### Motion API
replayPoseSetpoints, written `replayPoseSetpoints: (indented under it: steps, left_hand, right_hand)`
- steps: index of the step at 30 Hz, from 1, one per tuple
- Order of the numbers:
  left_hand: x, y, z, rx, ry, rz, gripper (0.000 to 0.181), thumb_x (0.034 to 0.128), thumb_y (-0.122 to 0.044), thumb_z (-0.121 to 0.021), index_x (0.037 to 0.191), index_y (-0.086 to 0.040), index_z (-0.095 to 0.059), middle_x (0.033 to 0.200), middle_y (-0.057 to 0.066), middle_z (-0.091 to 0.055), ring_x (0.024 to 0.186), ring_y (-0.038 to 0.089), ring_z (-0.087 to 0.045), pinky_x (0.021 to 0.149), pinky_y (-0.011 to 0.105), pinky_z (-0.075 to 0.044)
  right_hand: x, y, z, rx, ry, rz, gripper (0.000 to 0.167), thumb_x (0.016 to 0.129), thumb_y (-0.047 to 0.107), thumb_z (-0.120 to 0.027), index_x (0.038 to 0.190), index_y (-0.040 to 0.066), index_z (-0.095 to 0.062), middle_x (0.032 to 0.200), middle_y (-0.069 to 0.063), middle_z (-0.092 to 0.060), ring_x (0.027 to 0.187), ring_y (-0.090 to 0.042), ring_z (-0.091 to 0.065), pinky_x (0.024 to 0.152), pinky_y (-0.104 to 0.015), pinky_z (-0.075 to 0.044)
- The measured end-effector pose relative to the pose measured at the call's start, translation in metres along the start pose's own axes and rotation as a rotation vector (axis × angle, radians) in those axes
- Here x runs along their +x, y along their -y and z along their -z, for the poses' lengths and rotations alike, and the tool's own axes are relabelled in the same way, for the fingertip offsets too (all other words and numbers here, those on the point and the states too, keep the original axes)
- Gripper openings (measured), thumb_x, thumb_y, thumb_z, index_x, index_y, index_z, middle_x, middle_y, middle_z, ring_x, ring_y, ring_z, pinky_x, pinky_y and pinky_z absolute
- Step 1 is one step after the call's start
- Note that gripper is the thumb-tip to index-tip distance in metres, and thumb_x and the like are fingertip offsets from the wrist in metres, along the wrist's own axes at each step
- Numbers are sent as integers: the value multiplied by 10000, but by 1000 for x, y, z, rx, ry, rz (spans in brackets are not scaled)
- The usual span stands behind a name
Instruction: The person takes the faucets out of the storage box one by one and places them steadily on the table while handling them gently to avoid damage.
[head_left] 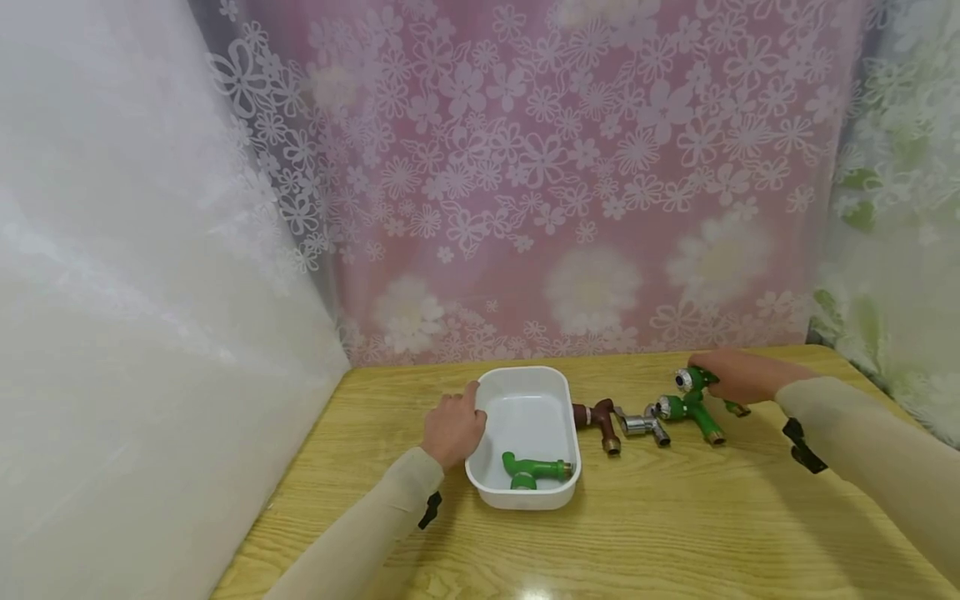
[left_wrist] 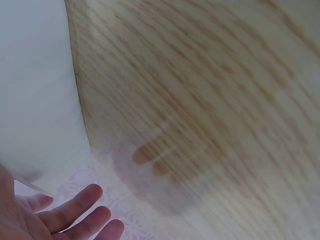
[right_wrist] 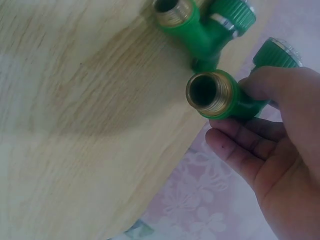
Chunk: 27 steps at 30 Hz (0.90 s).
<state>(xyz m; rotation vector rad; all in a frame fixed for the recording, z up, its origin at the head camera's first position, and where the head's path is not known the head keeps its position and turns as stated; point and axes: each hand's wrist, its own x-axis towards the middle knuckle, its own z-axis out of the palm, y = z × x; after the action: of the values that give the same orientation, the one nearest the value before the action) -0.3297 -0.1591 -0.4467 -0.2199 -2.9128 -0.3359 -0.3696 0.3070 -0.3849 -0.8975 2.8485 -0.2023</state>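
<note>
A white plastic basin [head_left: 525,500] stands on the table with one green tap [head_left: 540,469] lying inside it. My left hand [head_left: 453,427] touches the basin's left rim; in the left wrist view its fingers [left_wrist: 85,197] are extended and loosely spread beside the wall. At the right, my right hand [head_left: 738,375] grips another green tap [right_wrist: 240,105], thumb on one side and fingers on the other, its brass threaded end towards the wrist camera. Just beside it lies a further green tap [head_left: 690,412]. To its left are a chrome tap [head_left: 641,423] and a dark red tap [head_left: 602,421].
The wooden table [head_left: 637,533] carries everything. A pink flowered curtain [head_left: 555,208] hangs along its back edge, a white sheet [head_left: 165,292] on the left, and a pale flowered curtain [head_left: 892,275] on the right.
</note>
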Motion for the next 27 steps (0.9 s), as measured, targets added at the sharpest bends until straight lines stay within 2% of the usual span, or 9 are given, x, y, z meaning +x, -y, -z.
replayPoseSetpoints:
  steps: [7,11,16,27]
  left_hand:
    - [2,0,-2,6,8,4,500,1018,-283,-477,1499,-154,-429,1142,136,-708,973,289,-654,615,426,-530]
    - [1,0,0,5,16,2,505,1017,-278,-481,1503,-150,-429,1152,140,-705,967,294,-656,599,419,-522]
    - [0,-1,3,4,20,5,505,1013,-282,-488,1497,-150,-434,1179,134,-704,1005,296,-657,644,443,-543]
    - [-1,-2,3,7,23,11,504,1014,-285,-493,1496,-150,-431,1174,131,-702,1019,290,-653,681,450,-553]
  right_hand:
    - [-10,-14,-5,-32,-13,-27,365,924,65,-678,1250,-61,-572,1084,-129,-665,925,-268,-667,728,-453,-543]
    - [-15,-22,-10,-21,-1,-42,330,920,60,-681,1220,-40,-585,1052,-96,-664,901,-242,-662,710,-432,-535]
    - [-18,-28,-16,0,4,-49,280,908,38,-690,1171,-1,-605,1008,-41,-655,896,-223,-654,703,-411,-526]
    - [-20,-42,-31,-5,18,-81,344,901,14,-689,1232,-13,-597,1095,-120,-679,983,-334,-672,787,-507,-550]
